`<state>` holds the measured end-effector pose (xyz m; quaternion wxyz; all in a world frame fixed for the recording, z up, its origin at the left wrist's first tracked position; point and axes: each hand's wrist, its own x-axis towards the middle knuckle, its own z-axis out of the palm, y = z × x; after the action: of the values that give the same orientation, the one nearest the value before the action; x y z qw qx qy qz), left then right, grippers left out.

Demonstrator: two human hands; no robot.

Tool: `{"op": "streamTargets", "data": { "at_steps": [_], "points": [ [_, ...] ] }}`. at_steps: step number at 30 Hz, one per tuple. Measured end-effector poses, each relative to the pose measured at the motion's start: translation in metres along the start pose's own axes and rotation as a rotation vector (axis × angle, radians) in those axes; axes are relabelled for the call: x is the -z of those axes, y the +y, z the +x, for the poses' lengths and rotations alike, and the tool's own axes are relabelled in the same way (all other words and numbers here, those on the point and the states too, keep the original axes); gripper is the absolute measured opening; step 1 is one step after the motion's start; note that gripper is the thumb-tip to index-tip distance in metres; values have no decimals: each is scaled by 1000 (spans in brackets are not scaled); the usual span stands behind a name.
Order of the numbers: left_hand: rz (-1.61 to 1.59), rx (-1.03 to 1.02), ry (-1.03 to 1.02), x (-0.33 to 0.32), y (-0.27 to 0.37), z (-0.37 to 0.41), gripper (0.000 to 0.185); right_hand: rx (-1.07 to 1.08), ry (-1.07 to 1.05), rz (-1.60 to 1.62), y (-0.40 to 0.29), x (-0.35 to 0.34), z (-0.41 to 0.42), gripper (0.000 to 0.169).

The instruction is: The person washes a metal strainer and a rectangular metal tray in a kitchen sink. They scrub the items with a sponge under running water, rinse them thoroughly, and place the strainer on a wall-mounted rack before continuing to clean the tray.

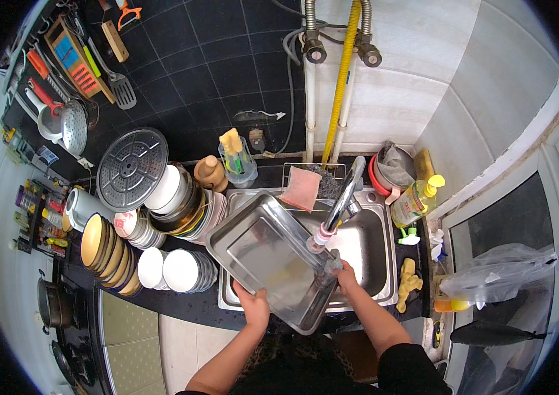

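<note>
A rectangular stainless steel tray (269,261) is held tilted over the sink (389,247), below the chrome faucet (346,195). My left hand (254,308) grips the tray's lower left edge, with the thumb on the rim. At the tray's right side, my right hand (346,277) holds a small greyish scrubbing pad (332,262) against the wall. The faucet's spout end, with a pink and white fitting, hangs over the tray's right part. Some yellowish residue or reflection shows on the tray's bottom. The fingers under the tray are hidden.
Left of the sink stand stacked white bowls (181,270), yellow bowls (92,242) and a round steamer plate (132,169). Behind the sink, a wire rack holds a pink sponge (302,188). A yellow pump bottle (412,203) and a crumpled yellow cloth (408,284) lie to the right.
</note>
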<state>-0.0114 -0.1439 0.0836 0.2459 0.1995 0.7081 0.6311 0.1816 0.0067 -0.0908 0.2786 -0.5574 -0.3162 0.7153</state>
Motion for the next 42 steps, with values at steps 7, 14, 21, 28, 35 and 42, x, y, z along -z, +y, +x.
{"op": "streamTargets", "data": {
  "at_steps": [7, 14, 21, 28, 35, 42],
  "points": [
    [-244, 279, 52, 50, 15, -4, 55, 82, -325, -132, -36, 1, 57, 46],
    [-44, 722, -466, 77, 104, 74, 58, 154, -429, -328, -68, -4, 77, 56],
    [23, 486, -79, 71, 74, 60, 54, 468, -41, -430, -77, -41, 61, 44],
    [-82, 370, 78, 44, 25, 8, 49, 182, -33, -282, -3, -12, 54, 33],
    [-302, 461, 102, 65, 1, -6, 58, -270, -339, -467, -8, -11, -21, 48],
    [141, 381, -151, 54, 5, 11, 64, -304, -281, -269, -27, 30, 2, 41]
  ]
}}
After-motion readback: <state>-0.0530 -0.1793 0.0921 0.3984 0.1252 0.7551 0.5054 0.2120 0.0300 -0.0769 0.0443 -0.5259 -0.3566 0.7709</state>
